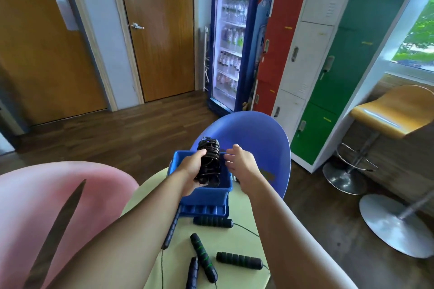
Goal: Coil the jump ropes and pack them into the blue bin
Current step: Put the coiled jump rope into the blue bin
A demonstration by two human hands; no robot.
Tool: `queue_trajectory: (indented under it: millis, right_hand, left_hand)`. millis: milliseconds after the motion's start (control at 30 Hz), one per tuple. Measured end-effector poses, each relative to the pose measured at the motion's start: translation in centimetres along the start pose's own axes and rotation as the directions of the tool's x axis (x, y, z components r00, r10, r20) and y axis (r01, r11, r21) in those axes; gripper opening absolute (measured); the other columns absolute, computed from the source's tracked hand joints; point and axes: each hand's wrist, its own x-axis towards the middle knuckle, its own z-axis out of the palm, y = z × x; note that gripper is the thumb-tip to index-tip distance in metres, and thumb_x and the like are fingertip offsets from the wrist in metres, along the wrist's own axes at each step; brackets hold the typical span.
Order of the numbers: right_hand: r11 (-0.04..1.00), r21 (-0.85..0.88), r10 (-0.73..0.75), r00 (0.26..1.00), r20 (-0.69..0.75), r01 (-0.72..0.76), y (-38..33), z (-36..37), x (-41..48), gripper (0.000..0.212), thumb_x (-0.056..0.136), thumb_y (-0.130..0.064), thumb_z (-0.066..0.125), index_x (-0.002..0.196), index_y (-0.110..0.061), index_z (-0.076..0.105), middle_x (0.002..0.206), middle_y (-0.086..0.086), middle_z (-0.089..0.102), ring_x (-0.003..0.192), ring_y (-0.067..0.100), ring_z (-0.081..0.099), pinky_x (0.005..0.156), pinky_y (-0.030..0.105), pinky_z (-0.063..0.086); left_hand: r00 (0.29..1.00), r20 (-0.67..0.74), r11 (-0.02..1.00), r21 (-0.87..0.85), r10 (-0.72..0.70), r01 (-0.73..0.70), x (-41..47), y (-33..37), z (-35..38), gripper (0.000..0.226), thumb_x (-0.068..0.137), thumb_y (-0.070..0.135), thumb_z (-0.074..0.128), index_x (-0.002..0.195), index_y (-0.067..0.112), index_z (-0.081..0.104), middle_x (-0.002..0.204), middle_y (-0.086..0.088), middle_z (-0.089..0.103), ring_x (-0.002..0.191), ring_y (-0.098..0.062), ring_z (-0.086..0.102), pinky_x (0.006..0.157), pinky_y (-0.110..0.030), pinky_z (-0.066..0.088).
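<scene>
My left hand grips a coiled black jump rope, held upright just above the blue bin. The bin stands on a pale green table. My right hand hovers beside the coil with its fingers spread and relaxed, holding nothing. Several black foam-handled jump rope handles lie loose on the table in front of the bin: one handle right by the bin, another handle nearer me, and a third handle beside it. Thin cords trail from them.
A blue chair stands just behind the bin, a pink chair at my left. To the right are a yellow bar stool and round metal bases on the floor. Lockers and a drinks fridge line the far wall.
</scene>
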Motion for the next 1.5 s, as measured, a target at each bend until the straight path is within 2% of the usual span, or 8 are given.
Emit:
queue_trajectory:
  millis: [367, 533, 600, 900, 1067, 1200, 1333, 1500]
  right_hand:
    - [0.911, -0.410, -0.037, 0.988, -0.152, -0.029, 7.7, -1.3, 9.3, 0.029, 0.099, -0.018, 0.043, 0.093, -0.003, 0.066, 0.079, 0.005, 0.058, 0.071, 0.024, 0.047, 0.061, 0.031, 0.036]
    - [0.790, -0.608, -0.002, 0.991, -0.137, -0.082, 10.6, -2.0, 11.7, 0.025, 0.099, -0.009, 0.039, 0.077, -0.017, 0.044, 0.066, -0.002, 0.044, 0.054, 0.016, 0.038, 0.041, 0.020, 0.026]
    - [0.753, -0.648, 0.019, 0.989, -0.145, -0.110, 11.8, -1.9, 12.3, 0.022, 0.102, -0.015, 0.042, 0.083, -0.017, 0.052, 0.066, -0.004, 0.047, 0.057, 0.017, 0.042, 0.035, 0.018, 0.024]
    - [0.887, -0.457, -0.043, 0.975, -0.216, -0.062, 15.5, -1.0, 15.3, 0.015, 0.096, -0.022, 0.061, 0.104, -0.013, 0.071, 0.081, -0.003, 0.068, 0.059, 0.008, 0.057, 0.049, 0.015, 0.037]
    - [0.921, -0.382, -0.021, 0.968, -0.248, -0.078, 16.2, -1.3, 15.1, 0.014, 0.095, -0.024, 0.063, 0.104, -0.018, 0.071, 0.089, -0.002, 0.072, 0.077, 0.020, 0.065, 0.068, 0.026, 0.046]
    - [0.939, -0.334, -0.009, 0.968, -0.249, -0.077, 16.6, -1.2, 15.5, 0.008, 0.092, -0.024, 0.067, 0.099, -0.022, 0.071, 0.089, -0.003, 0.075, 0.081, 0.021, 0.071, 0.080, 0.040, 0.059]
    - [0.950, -0.302, -0.002, 0.966, -0.259, -0.079, 16.8, -1.2, 15.7, 0.009, 0.090, -0.024, 0.069, 0.098, -0.020, 0.072, 0.086, -0.001, 0.076, 0.080, 0.022, 0.072, 0.082, 0.047, 0.060]
    - [0.952, -0.294, -0.010, 0.958, -0.286, -0.078, 17.1, -1.2, 15.4, 0.010, 0.091, -0.026, 0.068, 0.099, -0.021, 0.072, 0.088, -0.004, 0.075, 0.084, 0.022, 0.072, 0.083, 0.047, 0.060]
  left_hand:
    - [0.991, -0.125, 0.974, 0.212, -0.057, 0.082, 13.1, -3.3, -0.7, 0.037, 0.100, 0.041, 0.055, 0.112, 0.009, 0.068, 0.101, -0.016, 0.074, 0.097, -0.035, 0.071, 0.095, -0.049, 0.054]
    - [0.985, -0.108, 0.979, 0.139, -0.132, 0.146, 17.9, -5.3, -0.4, 0.033, 0.103, 0.035, 0.054, 0.110, 0.006, 0.067, 0.093, -0.015, 0.073, 0.079, -0.031, 0.070, 0.064, -0.038, 0.058]
    - [0.982, -0.093, 0.976, 0.124, -0.167, 0.178, 19.3, -6.2, -0.2, 0.029, 0.104, 0.030, 0.054, 0.110, 0.004, 0.066, 0.090, -0.016, 0.071, 0.075, -0.030, 0.068, 0.069, -0.041, 0.058]
    - [0.947, -0.036, 0.905, 0.287, -0.318, 0.314, 22.7, -8.5, -0.2, 0.025, 0.103, 0.020, 0.055, 0.119, 0.002, 0.062, 0.111, -0.018, 0.069, 0.102, -0.033, 0.067, 0.098, -0.044, 0.051]
    - [0.932, 0.024, 0.898, 0.276, -0.362, 0.342, 23.0, -9.4, -0.3, 0.025, 0.107, 0.018, 0.048, 0.106, -0.001, 0.064, 0.092, -0.019, 0.070, 0.080, -0.031, 0.067, 0.072, -0.041, 0.055]
    - [0.928, 0.009, 0.875, 0.334, -0.373, 0.349, 23.4, -9.6, -0.7, 0.031, 0.108, 0.025, 0.046, 0.116, 0.000, 0.063, 0.104, -0.018, 0.071, 0.086, -0.030, 0.068, 0.075, -0.039, 0.056]
    - [0.943, -0.052, 0.700, 0.656, -0.329, 0.280, 24.8, -10.2, -1.5, 0.061, 0.100, 0.052, 0.050, 0.140, 0.006, 0.055, 0.142, -0.015, 0.059, 0.126, -0.035, 0.057, 0.111, -0.046, 0.042]
    - [0.969, -0.067, 0.475, 0.862, -0.238, 0.176, 24.1, -9.6, -0.9, 0.063, 0.104, 0.057, 0.041, 0.135, 0.004, 0.055, 0.130, -0.014, 0.061, 0.109, -0.034, 0.066, 0.098, -0.042, 0.047]
